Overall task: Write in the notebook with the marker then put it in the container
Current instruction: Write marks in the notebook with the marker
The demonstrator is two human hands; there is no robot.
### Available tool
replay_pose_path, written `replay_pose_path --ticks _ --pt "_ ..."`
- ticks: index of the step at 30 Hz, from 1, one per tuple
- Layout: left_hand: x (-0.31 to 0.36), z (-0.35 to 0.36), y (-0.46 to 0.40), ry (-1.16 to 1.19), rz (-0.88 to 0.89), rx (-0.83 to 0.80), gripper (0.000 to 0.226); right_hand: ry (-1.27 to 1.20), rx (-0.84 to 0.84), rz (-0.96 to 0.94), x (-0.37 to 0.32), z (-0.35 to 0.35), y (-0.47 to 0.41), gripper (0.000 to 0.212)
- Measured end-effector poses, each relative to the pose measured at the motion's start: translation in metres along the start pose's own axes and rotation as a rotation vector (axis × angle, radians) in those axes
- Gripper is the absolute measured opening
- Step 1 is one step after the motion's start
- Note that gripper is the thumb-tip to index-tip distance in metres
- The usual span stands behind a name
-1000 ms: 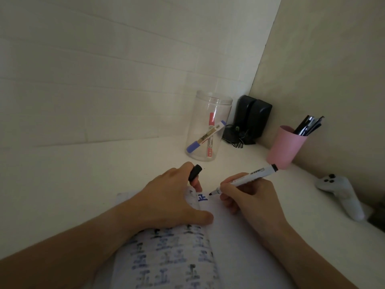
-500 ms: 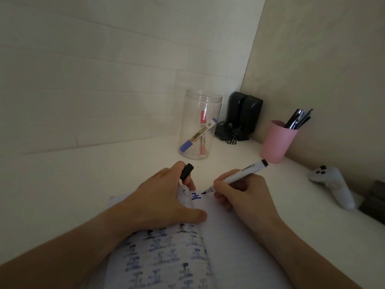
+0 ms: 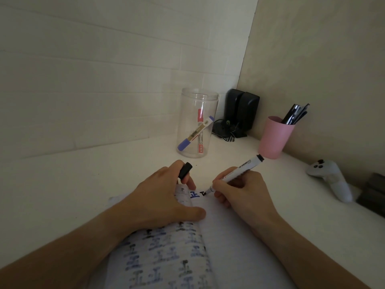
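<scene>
hands 2 | markers 3 | jar 1 | cup 1 | notebook 1 | speakers 2

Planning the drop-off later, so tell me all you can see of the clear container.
The clear container is a tall, see-through, plastic-looking jar, upright and lidless on the white desk, beyond both hands and touched by neither. Inside, a blue-capped marker leans diagonally across a red one standing near upright. Black speakers sit just right of it.
</scene>
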State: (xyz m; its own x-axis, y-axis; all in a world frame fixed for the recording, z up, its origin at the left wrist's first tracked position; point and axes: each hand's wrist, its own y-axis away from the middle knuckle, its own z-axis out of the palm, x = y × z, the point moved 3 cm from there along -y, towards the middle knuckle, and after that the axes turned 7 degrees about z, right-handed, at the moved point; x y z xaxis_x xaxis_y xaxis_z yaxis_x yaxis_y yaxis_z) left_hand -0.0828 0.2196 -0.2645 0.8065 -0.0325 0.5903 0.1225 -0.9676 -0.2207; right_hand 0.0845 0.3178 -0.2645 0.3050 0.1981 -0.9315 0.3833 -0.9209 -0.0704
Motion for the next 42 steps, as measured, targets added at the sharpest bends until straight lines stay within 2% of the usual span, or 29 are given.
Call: replay_pose_path --ticks 4,10,22,30,37,42 --pt "0.001 0.0 0.0 0.008 0.005 0.001 0.059 0.012 0.023 -0.005 0.0 0.0 -0.001 0.003" --pt "0.002 0.0 0.0 0.002 0.001 0.0 0.06 -0.017 -0.053 -0.022 -0.001 0.001 0.002 0.008" --pt "0.002 0.001 0.0 -0.002 0.001 0.001 0.061 0.008 -0.09 -0.051 -0.003 0.001 0.004 0.007" --pt "0.003 0.0 0.001 0.005 0.004 -0.002 0.06 0.078 0.049 -0.027 0.0 0.0 -0.001 0.006" --pt "0.003 -0.001 0.002 -0.006 0.0 -0.005 0.061 0.087 0.062 -0.017 0.0 0.0 -0.003 0.007" --pt "0.0 0.0 0.002 -0.026 -0.005 -0.012 0.061 -0.113 0.092 -0.167 -0.002 -0.009 0.0 0.007"
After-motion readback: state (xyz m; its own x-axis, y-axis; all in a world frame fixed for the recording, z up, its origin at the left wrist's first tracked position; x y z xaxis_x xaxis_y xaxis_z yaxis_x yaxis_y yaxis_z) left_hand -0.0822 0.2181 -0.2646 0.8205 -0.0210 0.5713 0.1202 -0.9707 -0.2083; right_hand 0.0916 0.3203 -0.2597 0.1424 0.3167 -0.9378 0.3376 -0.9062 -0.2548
